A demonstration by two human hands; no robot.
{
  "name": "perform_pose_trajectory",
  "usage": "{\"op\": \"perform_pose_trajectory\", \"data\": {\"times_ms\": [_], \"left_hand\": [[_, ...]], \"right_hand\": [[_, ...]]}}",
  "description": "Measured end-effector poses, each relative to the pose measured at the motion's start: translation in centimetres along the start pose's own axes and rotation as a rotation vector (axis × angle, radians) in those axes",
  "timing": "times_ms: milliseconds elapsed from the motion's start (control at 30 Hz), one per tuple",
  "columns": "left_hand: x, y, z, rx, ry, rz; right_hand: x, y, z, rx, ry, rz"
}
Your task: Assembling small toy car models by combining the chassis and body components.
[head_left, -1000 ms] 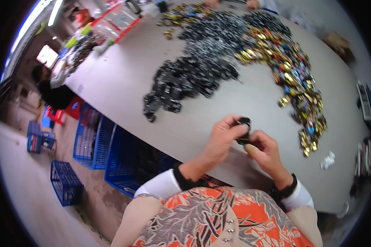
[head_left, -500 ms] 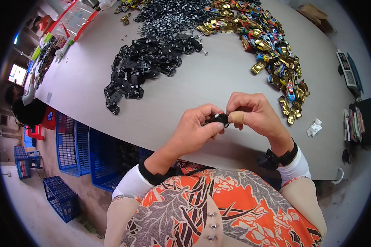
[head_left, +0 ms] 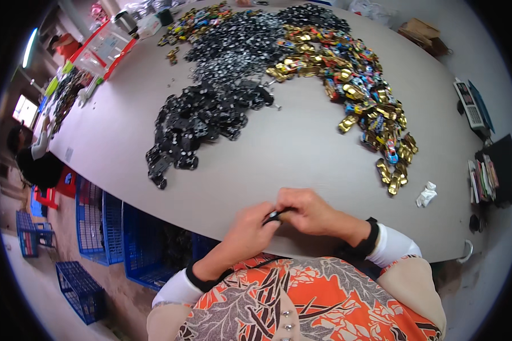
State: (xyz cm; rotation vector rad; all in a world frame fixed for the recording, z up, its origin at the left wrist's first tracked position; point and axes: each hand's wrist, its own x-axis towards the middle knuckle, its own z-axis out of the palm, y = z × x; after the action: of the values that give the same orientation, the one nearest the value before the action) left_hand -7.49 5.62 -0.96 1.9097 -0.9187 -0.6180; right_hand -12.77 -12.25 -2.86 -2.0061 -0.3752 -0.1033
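Left hand [head_left: 249, 225] and right hand [head_left: 307, 211] together pinch a small, glossy black part [head_left: 272, 215].

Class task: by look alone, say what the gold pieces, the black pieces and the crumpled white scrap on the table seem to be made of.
Gold pieces: shiny, mirror-like glints, probably metal or metallised plastic. Black pieces: duller, dark, with small pale spots, likely plastic. White scrap: matt, creased, apparently tissue or paper.

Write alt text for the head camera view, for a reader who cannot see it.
Both hands, left hand and right hand, pinch one small black part together at the near edge of a large grey table. Beyond them lie a heap of black plastic pieces and a curved band of gold and coloured toy car bodies.
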Motion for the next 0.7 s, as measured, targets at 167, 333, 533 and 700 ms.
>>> {"op": "perform_pose_trajectory", "data": {"times_ms": [167,333,533,700], "left_hand": [[-5.0,-2.5,-4.2,-0.234,0.136,-0.210],[-16.4,-8.1,-10.6,-0.268,0.658,-0.516],[-17.5,-11.9,-11.7,0.421,1.002,-0.400],[-4.6,-4.9,-11.2,0.504,0.743,0.035]], "right_hand": [[2.3,1.2,-2.6,-0.139,0.020,-0.075],[2.8,6.0,-11.9,-0.988,0.413,0.213],[2.7,8.7,-13.3,-1.111,0.287,0.185],[3.5,4.3,-10.6,-0.181,0.204,0.359]]}}
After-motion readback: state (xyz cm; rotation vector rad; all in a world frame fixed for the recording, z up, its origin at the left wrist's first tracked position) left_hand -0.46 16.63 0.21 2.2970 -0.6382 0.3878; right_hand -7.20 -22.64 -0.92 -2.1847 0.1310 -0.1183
